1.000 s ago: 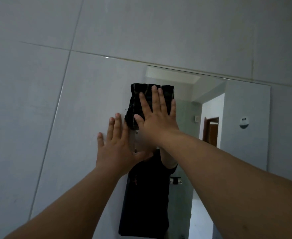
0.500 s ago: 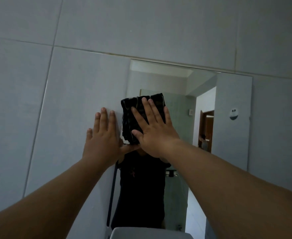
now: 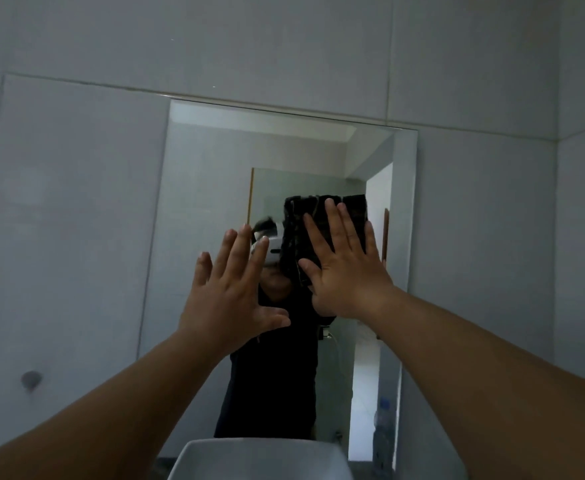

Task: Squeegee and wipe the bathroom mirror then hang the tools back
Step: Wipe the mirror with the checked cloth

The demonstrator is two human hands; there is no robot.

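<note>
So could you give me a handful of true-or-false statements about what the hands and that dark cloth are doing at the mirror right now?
1. The right hand presses a dark cloth flat against the mirror. True.
2. The left hand grips a squeegee. False: it is empty, with its fingers spread open.
3. The cloth sits in the mirror's right half. True.
4. The cloth is white. False: it is dark, nearly black.
5. A pale basin shows below the mirror at the bottom of the view. True.
6. Both hands are on the cloth. False: only the right hand is on it; the left is beside it.
</note>
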